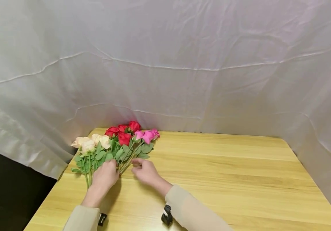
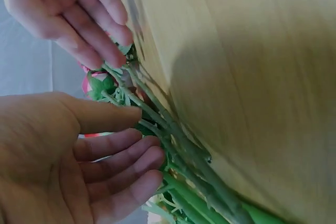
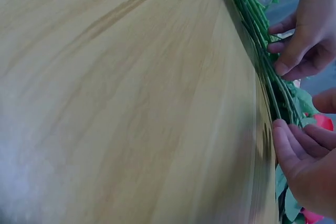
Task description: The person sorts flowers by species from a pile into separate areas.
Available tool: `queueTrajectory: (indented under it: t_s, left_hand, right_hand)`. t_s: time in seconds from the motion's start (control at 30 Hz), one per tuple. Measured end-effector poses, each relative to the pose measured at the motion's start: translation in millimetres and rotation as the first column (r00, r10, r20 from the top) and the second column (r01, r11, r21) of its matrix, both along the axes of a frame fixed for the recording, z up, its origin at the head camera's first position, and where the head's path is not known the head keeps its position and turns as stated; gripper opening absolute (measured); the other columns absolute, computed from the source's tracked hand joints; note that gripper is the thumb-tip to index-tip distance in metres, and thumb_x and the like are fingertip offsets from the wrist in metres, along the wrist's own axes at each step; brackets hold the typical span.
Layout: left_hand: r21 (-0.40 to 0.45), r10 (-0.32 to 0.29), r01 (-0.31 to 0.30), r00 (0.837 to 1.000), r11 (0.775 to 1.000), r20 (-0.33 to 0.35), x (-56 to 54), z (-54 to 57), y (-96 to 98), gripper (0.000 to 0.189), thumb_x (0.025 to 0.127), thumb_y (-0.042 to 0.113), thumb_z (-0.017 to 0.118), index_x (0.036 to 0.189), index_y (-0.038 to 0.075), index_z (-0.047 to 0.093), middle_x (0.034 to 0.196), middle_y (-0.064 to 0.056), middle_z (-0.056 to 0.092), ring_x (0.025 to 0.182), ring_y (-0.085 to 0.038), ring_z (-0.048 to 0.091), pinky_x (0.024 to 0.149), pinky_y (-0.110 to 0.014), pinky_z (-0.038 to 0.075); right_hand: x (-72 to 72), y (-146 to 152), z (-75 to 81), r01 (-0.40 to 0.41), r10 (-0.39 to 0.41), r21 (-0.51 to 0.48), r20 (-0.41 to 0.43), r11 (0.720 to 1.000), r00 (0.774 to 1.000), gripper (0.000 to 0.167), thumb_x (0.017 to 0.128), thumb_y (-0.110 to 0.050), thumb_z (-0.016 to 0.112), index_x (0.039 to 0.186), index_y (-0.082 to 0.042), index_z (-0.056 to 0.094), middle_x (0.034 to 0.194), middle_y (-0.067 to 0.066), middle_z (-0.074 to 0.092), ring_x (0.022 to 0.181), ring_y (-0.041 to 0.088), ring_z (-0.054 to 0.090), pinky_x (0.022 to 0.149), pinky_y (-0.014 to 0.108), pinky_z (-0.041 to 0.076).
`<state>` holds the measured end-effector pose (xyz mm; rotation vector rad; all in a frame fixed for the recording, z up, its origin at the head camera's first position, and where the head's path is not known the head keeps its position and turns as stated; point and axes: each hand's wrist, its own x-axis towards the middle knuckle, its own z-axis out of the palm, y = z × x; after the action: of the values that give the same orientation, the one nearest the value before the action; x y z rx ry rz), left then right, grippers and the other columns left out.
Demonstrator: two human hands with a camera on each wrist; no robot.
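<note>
A spread of artificial roses lies on the left of the table: cream roses [image 1: 88, 145], red roses [image 1: 124, 139] and pink roses [image 1: 148, 137], with green leaves. My left hand [image 1: 106, 175] is over the stems. In the left wrist view its thumb stands apart from its loosely bent fingers, and the fingertips are right at the stems [image 2: 189, 156]. From the right side, my right hand [image 1: 146, 173] reaches in. Its fingers [image 3: 294, 142] extend along the pink rose stems near the leaves, palm turned up. The lower stem ends are partly hidden behind my left hand.
The wooden table [image 1: 226, 179] stretches away to the right. A pale grey curtain [image 1: 182, 86] hangs behind it and along the sides. Small black devices [image 1: 167, 215] show at both sleeves. A dark area lies beyond the table's left edge.
</note>
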<state>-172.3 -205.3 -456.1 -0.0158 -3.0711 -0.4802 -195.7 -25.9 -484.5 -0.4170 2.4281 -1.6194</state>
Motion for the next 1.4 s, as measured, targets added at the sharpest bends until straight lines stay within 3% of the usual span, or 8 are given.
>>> queueTrajectory:
  t_s: [0.2,0.47,0.6,0.87,1.13,1.4]
  left_hand:
    - [-0.048,0.017,-0.016,1.0,0.999,0.014,-10.4,-1.8,2.6,0.008,0.092,0.004,0.063,0.087,-0.002,0.066,0.085,-0.025,0.069,0.072,-0.045,0.068,0.058,-0.056,0.055]
    - [-0.052,0.023,-0.021,0.999,0.998,0.046,-14.9,-3.9,3.2,0.018,0.093,0.007,0.066,0.075,0.005,0.064,0.084,-0.024,0.07,0.075,-0.045,0.069,0.06,-0.057,0.056]
    - [-0.019,0.02,-0.02,0.999,1.0,0.039,-14.9,-2.7,3.4,0.026,0.094,0.009,0.067,0.07,0.012,0.059,0.082,-0.021,0.069,0.072,-0.041,0.069,0.056,-0.053,0.054]
    - [0.05,0.045,-0.046,0.999,0.998,0.019,-13.4,3.5,9.4,0.004,0.094,0.01,0.068,0.092,0.01,0.071,0.09,-0.018,0.073,0.078,-0.04,0.07,0.061,-0.053,0.055]
    - [0.105,0.036,-0.03,0.997,0.994,-0.062,-14.7,12.2,21.1,0.007,0.095,0.01,0.069,0.099,0.007,0.073,0.091,-0.016,0.075,0.077,-0.038,0.071,0.057,-0.051,0.054]
    - [0.142,0.037,-0.026,0.996,0.99,-0.079,-15.8,15.7,29.9,0.013,0.097,0.012,0.069,0.105,0.005,0.074,0.097,-0.014,0.076,0.078,-0.034,0.072,0.06,-0.05,0.056]
  right_hand:
    - [-5.7,2,-3.8,0.093,-0.095,-0.114,-0.006,0.989,0.995,0.034,0.092,-0.003,0.068,0.125,0.004,0.068,0.113,0.012,0.074,0.099,0.022,0.072,0.089,0.03,0.058]
    - [-17.5,-7,-11.4,0.18,-0.154,-0.196,0.141,0.964,0.978,0.032,0.094,-0.006,0.068,0.124,0.004,0.068,0.102,0.007,0.074,0.089,0.015,0.071,0.081,0.026,0.059]
    - [-25.9,-11,-14.3,0.215,-0.171,-0.222,0.203,0.951,0.964,0.029,0.097,-0.008,0.067,0.124,0.003,0.069,0.098,0.007,0.074,0.086,0.018,0.073,0.078,0.029,0.06]
    - [-35.7,-16,-12.9,0.253,-0.166,-0.332,0.271,0.909,0.948,0.024,0.099,-0.006,0.067,0.12,0.006,0.071,0.101,0.015,0.076,0.092,0.03,0.076,0.081,0.034,0.063]
    - [-37.8,-17,-5.1,0.244,-0.127,-0.413,0.289,0.878,0.949,0.023,0.102,-0.007,0.066,0.117,0.009,0.071,0.102,0.016,0.076,0.098,0.035,0.075,0.085,0.036,0.062]
    - [-37.4,-16,-1.8,0.266,-0.143,-0.463,0.285,0.846,0.948,0.02,0.1,-0.007,0.068,0.113,0.008,0.072,0.097,0.016,0.075,0.094,0.034,0.075,0.086,0.041,0.062]
